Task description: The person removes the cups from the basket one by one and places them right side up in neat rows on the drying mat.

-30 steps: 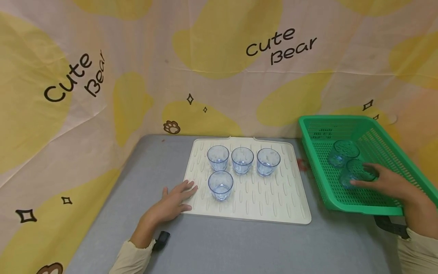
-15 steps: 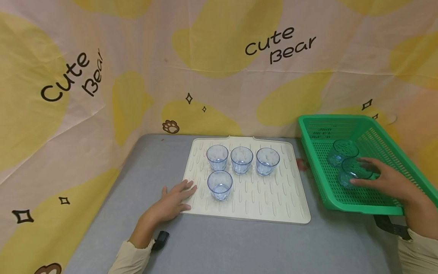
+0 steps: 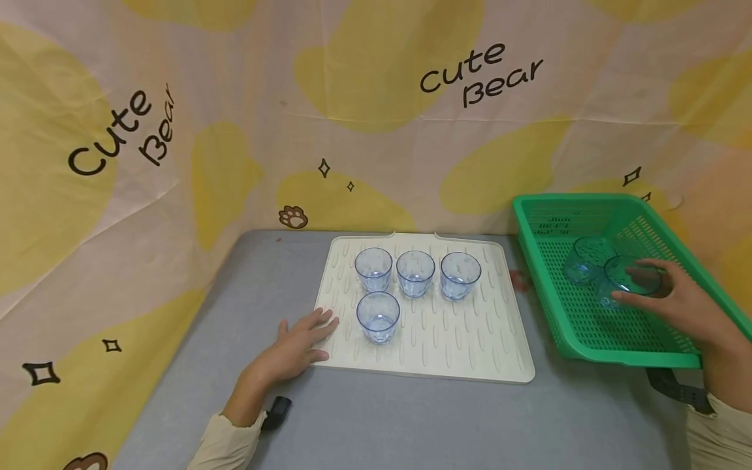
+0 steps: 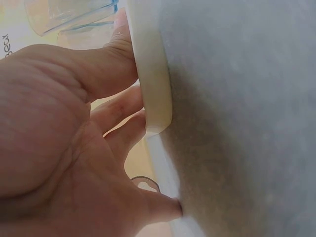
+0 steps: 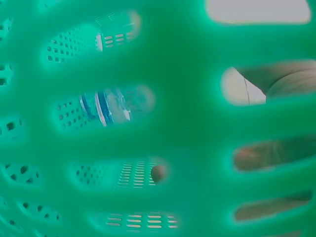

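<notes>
At the left side of the white ridged draining mat (image 3: 482, 352), my left hand (image 3: 288, 349) lies with fingers spread over the edge. The left wrist view shows the thumb and fingers (image 4: 118, 106) against the mat's rim. My right hand (image 3: 681, 303) reaches inside the green basket (image 3: 564, 339) and grips a clear bluish glass (image 3: 623, 287) by its rim, thumb on the near side. A second glass (image 3: 578, 264) is beside it in the basket. Through the slotted wall (image 5: 182, 108), the right wrist view shows one glass (image 5: 111, 106) and only parts of the hand.
Several similar glasses stand upright on the mat: a back row with a left glass (image 3: 373, 271), middle glass (image 3: 415, 274) and right glass (image 3: 460, 277), and one in front (image 3: 378, 318). A printed cloth (image 3: 376, 156) hangs behind the grey table (image 3: 446, 424).
My right hand has shifted slightly right, and the glass in its grip has moved right with it, away from the other glass. The left hand has stayed still.
</notes>
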A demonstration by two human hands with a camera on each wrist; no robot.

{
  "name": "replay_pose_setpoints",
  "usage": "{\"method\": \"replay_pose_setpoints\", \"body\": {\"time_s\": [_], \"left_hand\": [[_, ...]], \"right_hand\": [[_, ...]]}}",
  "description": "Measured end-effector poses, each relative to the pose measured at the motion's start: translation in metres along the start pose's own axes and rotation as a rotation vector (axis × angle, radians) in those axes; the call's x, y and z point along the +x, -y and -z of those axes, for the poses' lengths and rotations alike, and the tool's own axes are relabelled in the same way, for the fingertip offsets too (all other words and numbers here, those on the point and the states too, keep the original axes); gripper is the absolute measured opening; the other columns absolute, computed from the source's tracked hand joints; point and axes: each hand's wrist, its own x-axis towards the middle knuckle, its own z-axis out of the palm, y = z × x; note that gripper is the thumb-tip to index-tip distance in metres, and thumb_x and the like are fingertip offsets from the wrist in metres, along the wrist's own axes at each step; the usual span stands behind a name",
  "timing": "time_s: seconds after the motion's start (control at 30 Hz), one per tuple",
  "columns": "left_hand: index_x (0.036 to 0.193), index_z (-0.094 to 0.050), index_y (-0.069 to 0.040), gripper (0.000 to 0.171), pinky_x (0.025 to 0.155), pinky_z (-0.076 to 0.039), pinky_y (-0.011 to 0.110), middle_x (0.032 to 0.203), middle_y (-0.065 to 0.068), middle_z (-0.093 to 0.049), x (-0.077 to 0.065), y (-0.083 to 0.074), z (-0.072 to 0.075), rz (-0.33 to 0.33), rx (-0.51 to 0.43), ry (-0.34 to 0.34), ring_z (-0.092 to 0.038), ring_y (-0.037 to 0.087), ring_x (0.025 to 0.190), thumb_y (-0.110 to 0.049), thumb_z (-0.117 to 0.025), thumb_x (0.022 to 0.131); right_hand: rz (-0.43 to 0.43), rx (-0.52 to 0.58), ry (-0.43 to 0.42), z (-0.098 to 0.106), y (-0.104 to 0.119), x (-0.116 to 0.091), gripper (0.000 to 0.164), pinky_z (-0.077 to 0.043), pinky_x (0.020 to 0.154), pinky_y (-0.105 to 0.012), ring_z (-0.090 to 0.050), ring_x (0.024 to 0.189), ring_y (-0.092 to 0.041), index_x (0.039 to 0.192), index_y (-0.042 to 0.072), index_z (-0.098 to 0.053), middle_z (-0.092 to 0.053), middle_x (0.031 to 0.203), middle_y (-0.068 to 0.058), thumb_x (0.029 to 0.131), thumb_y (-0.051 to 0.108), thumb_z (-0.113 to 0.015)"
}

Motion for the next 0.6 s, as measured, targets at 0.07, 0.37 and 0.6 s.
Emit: {"method": "replay_pose_setpoints", "body": {"time_s": [0.07,0.37,0.6], "left_hand": [[0.151,-0.043,-0.010,0.066,0.107,-0.001,0.082,0.162,0.012,-0.033,-0.0002,-0.0004,0.0006,0.001,0.001,0.000,-0.022,0.038,0.152,-0.018,-0.069,0.091],[0.151,-0.042,-0.010,0.067,0.106,-0.001,0.082,0.162,0.013,-0.033,0.0011,0.0027,-0.0005,-0.017,-0.001,-0.006,-0.022,0.039,0.152,-0.018,-0.069,0.091],[0.150,-0.043,-0.010,0.066,0.106,-0.002,0.083,0.161,0.013,-0.034,0.0001,0.0010,-0.0010,-0.020,0.009,-0.007,-0.023,0.039,0.152,-0.019,-0.070,0.090]], "right_hand": [[-0.009,-0.002,-0.007,-0.0009,-0.0001,-0.0015,0.089,-0.038,0.072,-0.011,-0.030,0.094,0.026,0.155,-0.007,-0.013,-0.040,0.116,0.033,0.094,0.023,-0.070],[-0.049,-0.016,-0.006,-0.0009,-0.0027,-0.0020,0.091,-0.042,0.091,-0.059,-0.036,0.108,0.013,0.162,0.020,-0.003,-0.024,0.156,-0.038,0.097,0.030,-0.066],[-0.040,-0.015,-0.044,0.0006,0.0002,-0.0039,0.088,-0.046,0.084,-0.024,-0.045,0.112,0.006,0.161,0.021,-0.009,-0.040,0.154,-0.011,0.096,0.029,-0.067]]}}
